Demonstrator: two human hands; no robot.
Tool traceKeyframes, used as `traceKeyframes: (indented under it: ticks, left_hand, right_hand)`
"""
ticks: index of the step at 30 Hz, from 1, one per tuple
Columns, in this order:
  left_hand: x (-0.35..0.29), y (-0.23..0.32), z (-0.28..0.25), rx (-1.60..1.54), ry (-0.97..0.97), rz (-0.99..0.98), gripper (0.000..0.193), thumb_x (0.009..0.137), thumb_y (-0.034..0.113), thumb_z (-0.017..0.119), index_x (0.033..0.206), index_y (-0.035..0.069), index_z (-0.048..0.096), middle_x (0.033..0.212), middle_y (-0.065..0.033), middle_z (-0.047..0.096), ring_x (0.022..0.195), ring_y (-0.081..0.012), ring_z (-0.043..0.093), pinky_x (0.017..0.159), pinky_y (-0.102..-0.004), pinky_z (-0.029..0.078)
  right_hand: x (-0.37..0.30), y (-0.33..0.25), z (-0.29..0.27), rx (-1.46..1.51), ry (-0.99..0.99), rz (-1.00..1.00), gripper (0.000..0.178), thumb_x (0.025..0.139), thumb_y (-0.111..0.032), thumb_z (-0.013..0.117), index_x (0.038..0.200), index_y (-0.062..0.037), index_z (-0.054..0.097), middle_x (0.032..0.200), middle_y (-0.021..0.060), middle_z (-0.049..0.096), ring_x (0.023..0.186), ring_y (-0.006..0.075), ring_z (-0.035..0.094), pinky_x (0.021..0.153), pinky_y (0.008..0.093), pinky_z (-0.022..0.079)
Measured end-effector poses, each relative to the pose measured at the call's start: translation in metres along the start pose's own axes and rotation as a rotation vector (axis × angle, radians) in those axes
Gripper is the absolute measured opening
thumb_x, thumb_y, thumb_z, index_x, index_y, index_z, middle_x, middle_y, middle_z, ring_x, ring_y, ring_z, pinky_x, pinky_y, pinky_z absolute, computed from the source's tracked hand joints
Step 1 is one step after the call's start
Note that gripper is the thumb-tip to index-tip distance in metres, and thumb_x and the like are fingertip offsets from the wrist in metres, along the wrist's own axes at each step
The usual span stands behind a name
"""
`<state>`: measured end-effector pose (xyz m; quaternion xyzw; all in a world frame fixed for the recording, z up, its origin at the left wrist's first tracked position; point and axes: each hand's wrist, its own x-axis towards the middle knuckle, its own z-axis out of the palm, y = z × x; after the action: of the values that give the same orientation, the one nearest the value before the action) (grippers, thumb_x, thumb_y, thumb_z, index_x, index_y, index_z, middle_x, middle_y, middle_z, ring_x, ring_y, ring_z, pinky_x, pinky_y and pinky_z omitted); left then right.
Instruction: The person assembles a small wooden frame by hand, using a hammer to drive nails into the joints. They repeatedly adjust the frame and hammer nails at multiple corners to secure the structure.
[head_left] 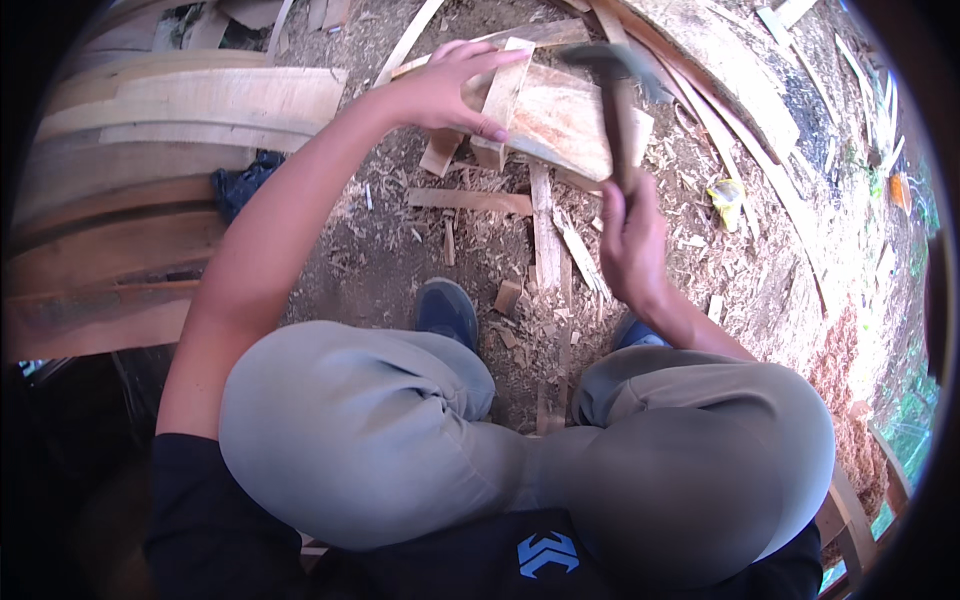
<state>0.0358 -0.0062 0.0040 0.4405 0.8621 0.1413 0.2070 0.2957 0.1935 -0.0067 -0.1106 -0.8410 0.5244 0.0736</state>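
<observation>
Right of the wooden batten (502,98), the right hand (637,240) clenches a hammer (617,120); the left hand (440,92) spreads thumb and fingers across the batten, its hold unclear

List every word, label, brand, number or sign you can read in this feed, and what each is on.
No word or number can be read.
Black shirt: a blue angular emblem, with no legible lettering.
Crumpled yellow wrapping on the ground: any print is too small and blurred to read.
Hammer in the right hand: blurred; no marking can be made out.
</observation>
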Motion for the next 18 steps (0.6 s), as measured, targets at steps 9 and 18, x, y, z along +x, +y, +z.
traceKeyframes:
  ticks: [9, 18]
  left_hand:
    - [-0.002, -0.004, 0.004, 0.031, 0.011, 0.027, 0.132, 0.05, 0.079, 0.085, 0.162, 0.041, 0.026, 0.169, -0.0175, 0.018, 0.157, -0.0402, 0.009, 0.125, -0.0647, 0.019]
    - [-0.005, 0.004, 0.004, -0.014, 0.037, 0.001, 0.128, 0.052, 0.068, 0.09, 0.161, 0.039, 0.03, 0.167, -0.0142, 0.025, 0.158, -0.0369, 0.01, 0.125, -0.0614, 0.022]
  right_hand:
    - [-0.007, -0.002, 0.001, -0.015, 0.051, 0.045, 0.02, 0.109, -0.018, 0.047, 0.114, 0.0007, 0.043, 0.067, 0.0217, 0.063, 0.054, 0.0265, 0.064, 0.05, 0.0477, 0.049]
    - [0.0, 0.007, 0.0, 0.006, 0.028, -0.014, 0.021, 0.111, -0.02, 0.045, 0.115, 0.0006, 0.047, 0.067, 0.0092, 0.058, 0.052, 0.0177, 0.056, 0.043, 0.0367, 0.045]
